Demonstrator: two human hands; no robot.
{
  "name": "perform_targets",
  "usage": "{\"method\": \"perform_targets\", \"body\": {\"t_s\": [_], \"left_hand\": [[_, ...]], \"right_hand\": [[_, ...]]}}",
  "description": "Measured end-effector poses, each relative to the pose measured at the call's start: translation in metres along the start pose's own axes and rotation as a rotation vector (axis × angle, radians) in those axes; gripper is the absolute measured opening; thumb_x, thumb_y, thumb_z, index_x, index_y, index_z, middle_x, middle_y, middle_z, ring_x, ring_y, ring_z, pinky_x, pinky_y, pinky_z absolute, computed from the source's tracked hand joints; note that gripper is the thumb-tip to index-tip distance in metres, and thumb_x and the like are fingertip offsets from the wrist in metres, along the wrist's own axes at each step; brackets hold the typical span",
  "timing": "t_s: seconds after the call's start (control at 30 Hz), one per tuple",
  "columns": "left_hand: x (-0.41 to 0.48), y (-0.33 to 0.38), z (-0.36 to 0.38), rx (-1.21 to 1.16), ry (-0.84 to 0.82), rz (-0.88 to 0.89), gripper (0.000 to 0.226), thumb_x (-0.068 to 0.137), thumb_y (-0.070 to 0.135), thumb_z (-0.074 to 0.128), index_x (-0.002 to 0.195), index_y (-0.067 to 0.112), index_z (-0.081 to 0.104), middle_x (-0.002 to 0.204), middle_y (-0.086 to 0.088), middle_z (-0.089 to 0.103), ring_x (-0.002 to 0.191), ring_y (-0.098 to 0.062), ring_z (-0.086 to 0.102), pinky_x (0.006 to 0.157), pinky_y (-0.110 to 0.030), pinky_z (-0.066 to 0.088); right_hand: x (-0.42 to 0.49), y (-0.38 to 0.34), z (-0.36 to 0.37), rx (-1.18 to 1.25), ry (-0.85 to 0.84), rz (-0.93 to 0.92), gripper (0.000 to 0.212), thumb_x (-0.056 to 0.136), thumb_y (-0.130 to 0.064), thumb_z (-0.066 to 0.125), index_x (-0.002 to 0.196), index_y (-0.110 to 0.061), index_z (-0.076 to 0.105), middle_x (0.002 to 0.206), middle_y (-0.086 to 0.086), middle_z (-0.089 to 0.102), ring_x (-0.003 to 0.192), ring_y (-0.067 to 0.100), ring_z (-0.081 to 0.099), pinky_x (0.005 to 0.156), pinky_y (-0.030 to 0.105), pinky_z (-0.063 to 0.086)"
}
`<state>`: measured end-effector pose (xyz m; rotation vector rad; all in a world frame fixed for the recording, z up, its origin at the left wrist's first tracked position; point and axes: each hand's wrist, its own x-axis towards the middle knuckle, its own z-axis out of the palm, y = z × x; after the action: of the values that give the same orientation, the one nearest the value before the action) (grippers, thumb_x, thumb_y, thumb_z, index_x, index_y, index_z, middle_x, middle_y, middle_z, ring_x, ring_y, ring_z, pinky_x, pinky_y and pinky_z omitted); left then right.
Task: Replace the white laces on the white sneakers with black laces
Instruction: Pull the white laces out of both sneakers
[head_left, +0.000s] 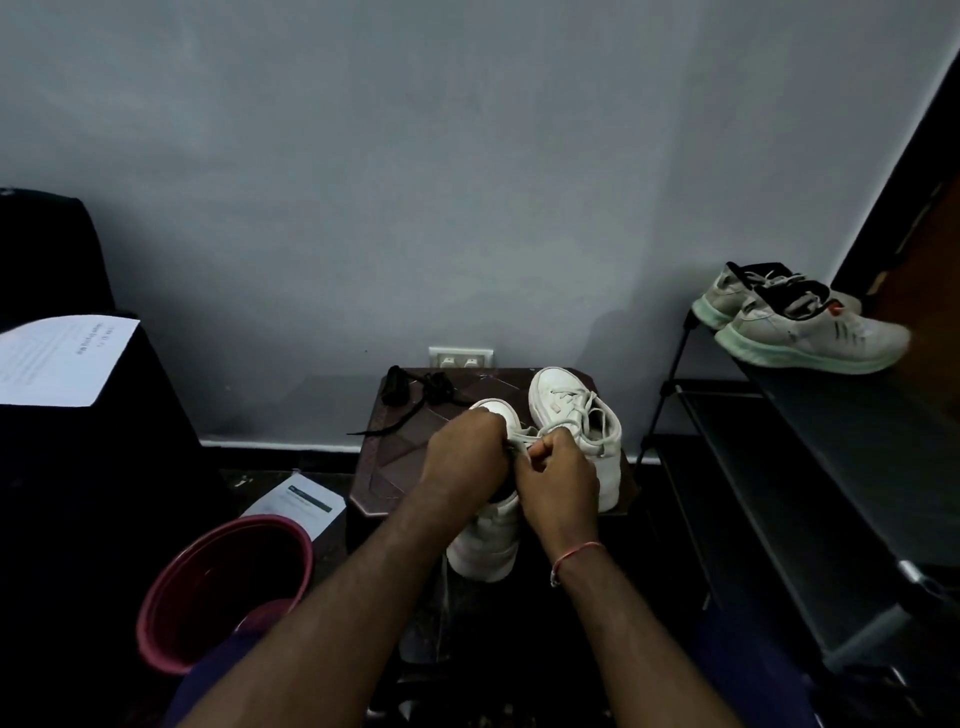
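Where the dim grey wall meets the floor, a white printed sheet of paper (62, 358) lies on a black surface at far left. Below it stands a round maroon plastic bucket (223, 587), with a printed leaflet (306, 504) on the floor just beside it.

A small dark brown patterned table (384, 467) follows. On its far left corner lie loose black flat laces (415, 395), one end trailing over the edge.

The near white low-top sneaker (488, 540) lies lengthwise, toe to the wall and heel overhanging the table's near edge. The left hand (462, 457) curls over its laced top, gripping it and hiding the tongue. The right hand (558, 483), a red thread on its wrist, pinches the white lace (522, 441) between thumb and curled fingers.

Just beside it, the second white sneaker (576, 415) points the same way, plain, smooth, and laced in white.

At right, a black metal shoe rack (779, 467) carries a pair of pale grey running shoes with mint soles (810, 332).
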<state>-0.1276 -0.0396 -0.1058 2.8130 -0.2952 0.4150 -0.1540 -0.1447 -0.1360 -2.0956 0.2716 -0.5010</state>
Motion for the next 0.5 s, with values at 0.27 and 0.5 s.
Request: {"method": "perform_targets", "body": {"t_s": [0.27, 0.5], "left_hand": [[-0.007, -0.007, 0.01, -1.037, 0.277, -0.559, 0.008, 0.088, 0.007, 0.055, 0.092, 0.004, 0.061, 0.08, -0.009, 0.069, 0.075, -0.022, 0.065, 0.062, -0.026, 0.053], [-0.009, -0.015, -0.006, -1.027, 0.216, -0.313, 0.015, 0.081, 0.002, 0.059, 0.094, 0.011, 0.058, 0.073, -0.004, 0.059, 0.058, -0.005, 0.055, 0.058, -0.027, 0.048]], "right_hand": [[0.0, 0.003, 0.0, 0.008, 0.001, 0.014, 0.02, 0.077, -0.023, 0.071, 0.076, -0.014, 0.053, 0.065, -0.008, 0.057, 0.068, 0.019, 0.055, 0.063, 0.027, 0.036], [0.0, 0.002, 0.003, -0.032, 0.008, 0.013, 0.022, 0.078, -0.029, 0.072, 0.078, -0.019, 0.052, 0.071, -0.007, 0.061, 0.071, 0.018, 0.059, 0.065, 0.027, 0.04]]}}
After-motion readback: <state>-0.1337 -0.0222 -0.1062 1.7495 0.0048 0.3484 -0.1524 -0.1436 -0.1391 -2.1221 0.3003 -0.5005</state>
